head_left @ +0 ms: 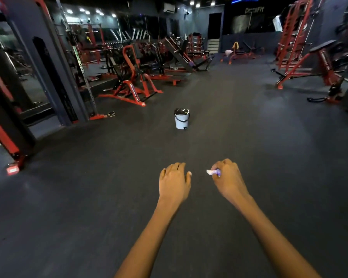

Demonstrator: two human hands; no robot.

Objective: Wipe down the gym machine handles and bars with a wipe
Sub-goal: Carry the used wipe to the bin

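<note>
I see the wipe [213, 172] balled up small, white with a purple tinge, sticking out from the thumb side of my right hand [228, 177]. That hand's fingers are curled tight round it, knuckles up, held out over the dark rubber floor [269, 141]. My left hand [174, 181] is just beside it, apart from the wipe, palm down, fingers loosely bent and holding nothing. Both forearms reach forward from the bottom of the view.

Straight ahead, well apart from my hands, a small white pedal bin [181, 118] with a shiny lid and a dark handle stands alone on the floor. Beyond it to the left sits a red-framed plate-loaded machine [132, 85], with more red and black machines in a row behind it along a mirrored wall. At the near left stands a tall dark rack with red uprights [6, 125]. On the right, a red rack and bench [309, 59] stand against the far side. A yellow cloth [235, 45] hangs over a piece of equipment at the back of the room, too far off to tell more
</note>
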